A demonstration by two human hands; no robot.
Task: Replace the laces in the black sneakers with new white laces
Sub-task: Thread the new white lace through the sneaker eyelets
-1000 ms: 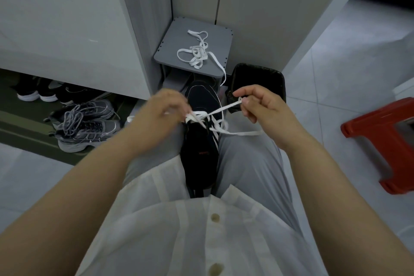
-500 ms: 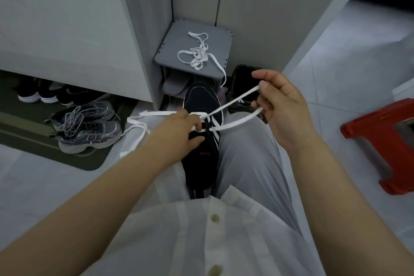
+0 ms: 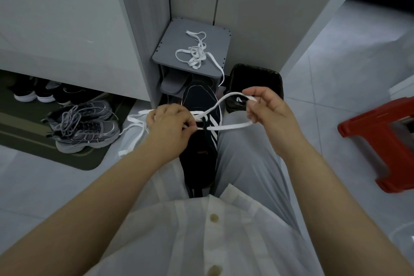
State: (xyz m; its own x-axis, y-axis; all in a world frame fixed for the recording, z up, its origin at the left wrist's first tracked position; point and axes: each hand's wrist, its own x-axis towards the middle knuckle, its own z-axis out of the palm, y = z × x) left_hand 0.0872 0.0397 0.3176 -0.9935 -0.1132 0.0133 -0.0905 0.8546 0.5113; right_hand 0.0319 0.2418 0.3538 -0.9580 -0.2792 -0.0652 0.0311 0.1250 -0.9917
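Note:
A black sneaker with white side stripes lies between my knees, toe pointing away. A new white lace runs through its upper eyelets. My right hand pinches a loop of that lace, held out to the right of the shoe. My left hand pinches the lace over the shoe's left side, and the loose end trails off to the left over my knee. A second white lace lies tangled on a small grey shelf, with one end hanging over its front edge.
A black bin stands right of the shelf. A red plastic stool sits on the tiled floor at the right. Grey running shoes rest on a dark mat at the left, under a white cabinet. Slippers sit inside the shelf.
My right hand has drawn the lace loop out to the right and lowered slightly. My left hand has come down onto the shoe, and the loose end now trails left.

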